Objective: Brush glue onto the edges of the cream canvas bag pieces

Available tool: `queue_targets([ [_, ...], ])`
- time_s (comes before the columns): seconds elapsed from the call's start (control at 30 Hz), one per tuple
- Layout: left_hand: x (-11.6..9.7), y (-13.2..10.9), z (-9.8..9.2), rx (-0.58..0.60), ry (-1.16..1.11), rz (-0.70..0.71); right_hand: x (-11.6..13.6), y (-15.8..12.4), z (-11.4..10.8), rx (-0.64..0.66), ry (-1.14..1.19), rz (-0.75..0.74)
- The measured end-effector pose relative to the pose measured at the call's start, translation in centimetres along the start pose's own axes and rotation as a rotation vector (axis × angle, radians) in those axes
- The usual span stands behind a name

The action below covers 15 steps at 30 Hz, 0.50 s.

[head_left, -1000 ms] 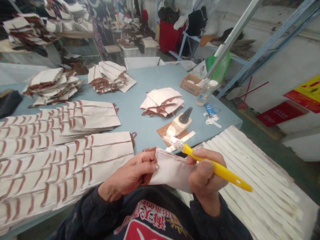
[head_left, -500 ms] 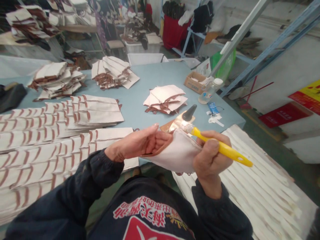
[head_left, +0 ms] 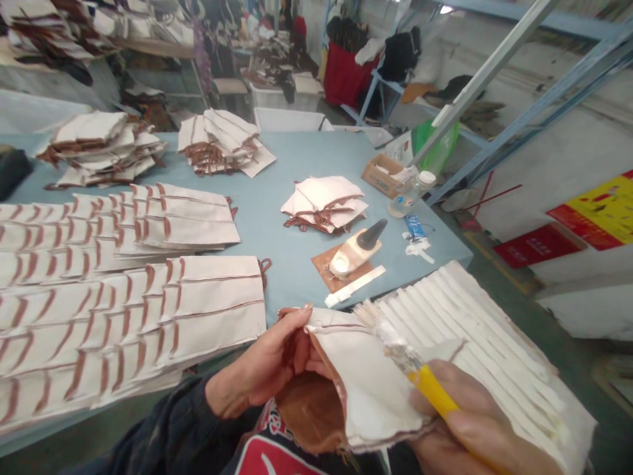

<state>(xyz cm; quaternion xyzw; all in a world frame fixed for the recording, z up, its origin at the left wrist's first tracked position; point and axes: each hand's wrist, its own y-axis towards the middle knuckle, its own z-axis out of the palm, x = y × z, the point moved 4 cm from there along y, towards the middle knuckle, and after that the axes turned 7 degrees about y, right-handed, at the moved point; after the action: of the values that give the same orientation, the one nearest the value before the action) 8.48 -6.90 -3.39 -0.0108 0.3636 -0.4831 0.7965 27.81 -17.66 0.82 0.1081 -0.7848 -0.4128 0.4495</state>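
Note:
My left hand point(head_left: 270, 366) is closed on the left edge of an off-white, pouch-like piece point(head_left: 368, 376), its thumb on top near the upper corner. The piece gapes toward my body, and its brown inner side point(head_left: 314, 409) shows. My right hand point(head_left: 469, 415) grips a brush point(head_left: 435, 390) with a yellow handle. The brush's pale bristles lie at the piece's upper edge, apparently touching it. Some fingers of the right hand are hidden behind the piece's lower right corner. Beyond the hands, a whitish bottle point(head_left: 349, 256) with a black tip rests on a brown board point(head_left: 321, 264).
Rows of overlapping off-white pieces point(head_left: 212, 290) with brown edges cover the table's left. Stacks of similar pieces point(head_left: 324, 198) stand farther back. Long white strips point(head_left: 469, 316) lie at the right. A clear jar point(head_left: 410, 194) and a cardboard box point(head_left: 383, 175) stand near the far right edge.
Both hands have come lower and nearer my body with the piece, which is now turned to show its brown inside. The brush now points up-left, and the bottle behind is uncovered.

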Motion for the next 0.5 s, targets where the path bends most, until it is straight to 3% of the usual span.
queue_targets([
  [0.1,-1.1,-0.5,1.0,-0.030,0.085,0.082,0.8,-0.1,0.9,-0.099,-0.048,-0.183],
  [0.27,-1.1,0.1,0.9,-0.216,0.295,0.006,0.2,-0.4,4.2,-0.175,-0.022,-0.283],
  [0.33,-1.1,0.5,0.9,-0.261,0.353,0.007,-0.4,-0.5,4.9,-0.223,0.011,-0.236],
  [0.5,-1.3,1.2,0.2,-0.290,0.410,0.029,-1.4,0.5,4.5,-0.481,0.262,0.065],
])
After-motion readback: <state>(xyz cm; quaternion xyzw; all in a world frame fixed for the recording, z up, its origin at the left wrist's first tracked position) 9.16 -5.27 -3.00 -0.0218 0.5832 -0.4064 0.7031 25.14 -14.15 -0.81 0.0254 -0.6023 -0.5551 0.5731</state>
